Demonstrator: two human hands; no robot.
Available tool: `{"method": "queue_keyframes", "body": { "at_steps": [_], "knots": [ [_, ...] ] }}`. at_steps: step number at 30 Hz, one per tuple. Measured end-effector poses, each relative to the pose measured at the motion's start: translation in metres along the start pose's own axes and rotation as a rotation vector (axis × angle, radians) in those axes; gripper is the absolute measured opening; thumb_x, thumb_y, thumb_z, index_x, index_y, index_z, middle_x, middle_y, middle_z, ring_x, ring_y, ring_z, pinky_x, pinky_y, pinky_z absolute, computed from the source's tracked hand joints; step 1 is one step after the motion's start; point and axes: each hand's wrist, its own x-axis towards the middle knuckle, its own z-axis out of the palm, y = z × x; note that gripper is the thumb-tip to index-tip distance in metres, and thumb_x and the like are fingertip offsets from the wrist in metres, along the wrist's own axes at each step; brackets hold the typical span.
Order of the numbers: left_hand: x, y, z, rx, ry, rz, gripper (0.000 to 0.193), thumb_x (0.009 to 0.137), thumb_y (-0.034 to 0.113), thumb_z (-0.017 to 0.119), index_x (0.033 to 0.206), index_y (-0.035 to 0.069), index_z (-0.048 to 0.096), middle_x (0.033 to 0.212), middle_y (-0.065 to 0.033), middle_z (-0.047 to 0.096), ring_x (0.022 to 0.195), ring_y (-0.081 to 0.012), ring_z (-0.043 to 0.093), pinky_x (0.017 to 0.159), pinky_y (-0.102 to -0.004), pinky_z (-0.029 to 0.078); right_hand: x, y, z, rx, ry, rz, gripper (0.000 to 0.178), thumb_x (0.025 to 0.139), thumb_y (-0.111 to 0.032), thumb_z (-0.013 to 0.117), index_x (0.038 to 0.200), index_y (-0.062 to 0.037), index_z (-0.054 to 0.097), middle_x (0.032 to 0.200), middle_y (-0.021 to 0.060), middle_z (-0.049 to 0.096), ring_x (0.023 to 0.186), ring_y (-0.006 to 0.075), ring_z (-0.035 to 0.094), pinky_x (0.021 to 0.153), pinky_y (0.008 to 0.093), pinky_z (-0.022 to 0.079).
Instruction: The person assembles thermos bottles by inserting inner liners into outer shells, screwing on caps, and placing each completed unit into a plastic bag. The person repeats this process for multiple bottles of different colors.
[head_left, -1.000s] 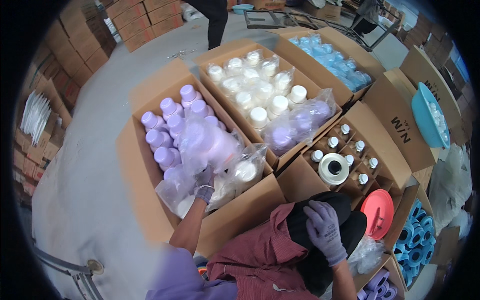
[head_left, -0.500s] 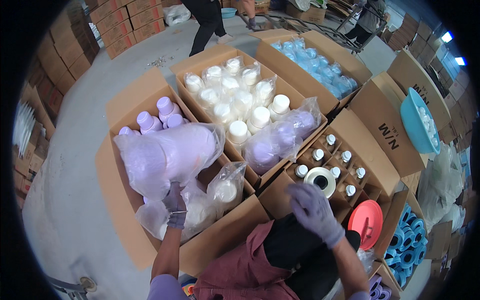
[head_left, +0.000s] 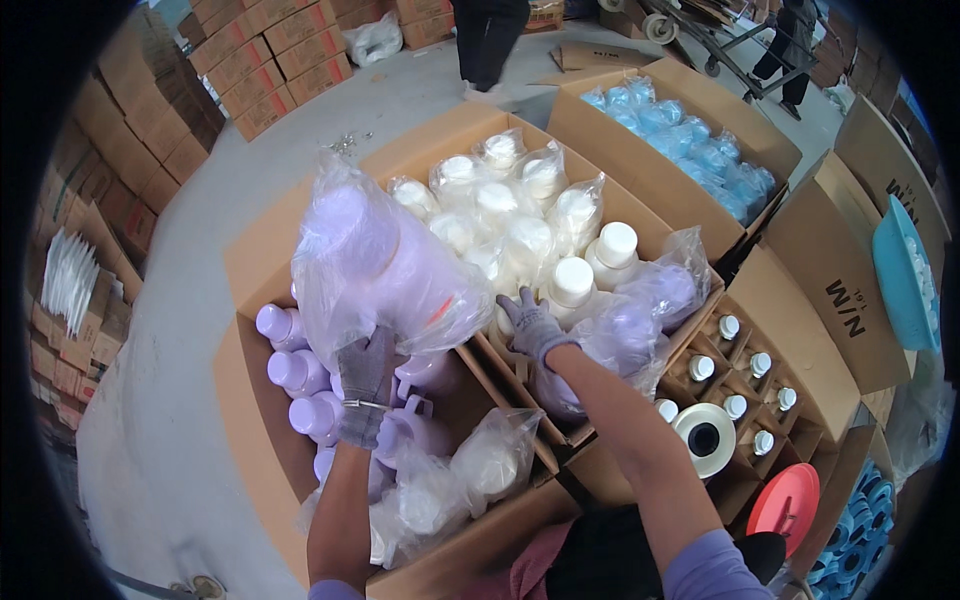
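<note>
In the air just left of the white-bottle carton [head_left: 430, 138], and covering its left edge in this view, is a clear bag [head_left: 390, 270] with purple contents. Its long axis is slanted: the rounded, narrower end points to the upper left, away from the white-bottle carton, and the broader end goes down to the right, toward the near part of that carton. How many bottles are inside, I cannot tell. The gloved left hand [head_left: 367, 385] grips this bag from its lower side; its fingers are partly hidden under the plastic. The right hand [head_left: 532, 325], gloved in the same way, is at the near left part of the white-bottle carton, with fingers bent and a little apart, beside a white bottle [head_left: 573, 283]. Whether these fingers close on something, I cannot tell.

Left of the white-bottle carton stands the purple-bottle carton [head_left: 236, 400], where purple bottles [head_left: 298, 372] have their caps toward the left in this view; crumpled bags [head_left: 430, 495] with white contents lie at its near end. To the right of the white-bottle carton is the divided carton [head_left: 800, 320]; beyond the white-bottle carton, on its right, are bagged blue things [head_left: 690, 145].
</note>
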Motion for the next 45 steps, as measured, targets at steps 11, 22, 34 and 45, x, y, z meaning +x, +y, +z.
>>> {"method": "queue_keyframes", "body": {
  "at_steps": [11,22,34,45],
  "knots": [
    [-0.029,-0.079,0.039,-0.376,0.221,0.256,0.029,0.091,0.012,0.068,0.113,-0.006,0.064,0.110,-0.0102,0.065,0.096,-0.0214,0.065,0.081,-0.0332,0.057,-0.219,0.080,-0.192,0.475,0.637,-0.072,0.079,0.073,-0.020,0.080,0.138,-0.0040,0.038,0.126,0.0217,0.050,0.116,0.0312,0.057,0.096,0.0434,0.049],
    [-0.027,-0.086,0.195,0.700,-0.385,0.221,0.049,0.082,0.041,0.057,0.107,0.001,0.071,0.101,-0.0213,0.072,0.101,-0.0404,0.067,0.094,-0.0458,0.049,-0.457,0.105,-0.116,1.614,1.171,0.452,0.061,0.090,-0.032,0.067,0.141,-0.0140,0.040,0.130,0.0113,0.054,0.113,0.0301,0.061,0.084,0.0471,0.059],
    [-0.183,0.163,0.146,-0.473,-1.143,-0.007,0.037,0.096,0.026,0.061,0.117,-0.004,0.065,0.107,-0.0119,0.070,0.096,-0.0184,0.066,0.087,-0.0303,0.052,-0.560,0.031,-0.130,0.945,1.096,0.359,0.082,0.069,-0.013,0.082,0.136,-0.0052,0.035,0.125,0.0142,0.049,0.116,0.0262,0.054,0.099,0.0359,0.048],
    [-0.201,0.118,0.230,-0.313,-1.451,0.306,0.037,0.100,0.022,0.041,0.110,0.000,0.069,0.092,-0.0073,0.070,0.088,-0.0181,0.066,0.084,-0.0331,0.052,-0.692,0.025,-0.156,-0.359,1.028,0.020,0.064,0.069,-0.024,0.081,0.125,-0.0187,0.051,0.132,0.0127,0.046,0.121,0.0407,0.051,0.092,0.0505,0.053]
  ]
}}
